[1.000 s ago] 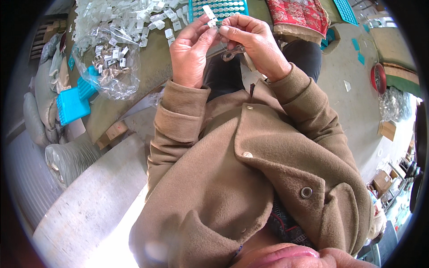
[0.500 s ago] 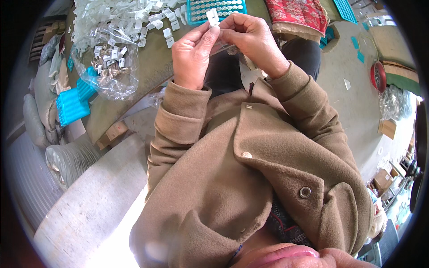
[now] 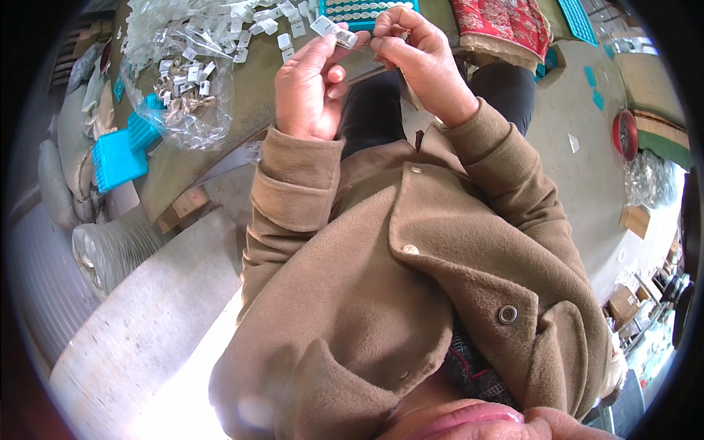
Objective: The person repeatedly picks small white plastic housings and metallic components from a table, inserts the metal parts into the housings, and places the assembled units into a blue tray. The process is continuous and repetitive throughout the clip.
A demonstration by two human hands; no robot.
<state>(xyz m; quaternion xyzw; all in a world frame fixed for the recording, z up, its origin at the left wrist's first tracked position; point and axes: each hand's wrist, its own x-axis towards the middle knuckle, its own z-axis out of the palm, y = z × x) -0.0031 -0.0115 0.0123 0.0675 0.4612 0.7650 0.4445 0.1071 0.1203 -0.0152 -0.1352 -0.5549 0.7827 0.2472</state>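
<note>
My left hand (image 3: pixel 309 92) is closed in a pinch on a small white plastic card holder-like piece (image 3: pixel 323 26), which has a clear, shiny part on its right end. Close to that end, my right hand (image 3: pixel 425 62) has thumb and forefinger pinched together. Whatever thin thing sits between those fingertips is too small to make out. Beyond the hands lies a blue tray (image 3: pixel 358 25) with rows of small round silvery pieces. To its left, a heap of white and clear plastic pieces (image 3: pixel 187 26) covers the worktable.
A clear plastic bag (image 3: pixel 192 133) of white pieces and beige cords rests at the table's left. Beside it are stacked blue ridged trays (image 3: pixel 119 160). Red patterned cloth (image 3: pixel 499 29) lies right of the tray. A red round container (image 3: pixel 625 135) stands farther right.
My hands have drawn slightly apart. The white piece has tilted over to the left in my left hand, and my right fingertips have moved off to its right. The view has shifted slightly.
</note>
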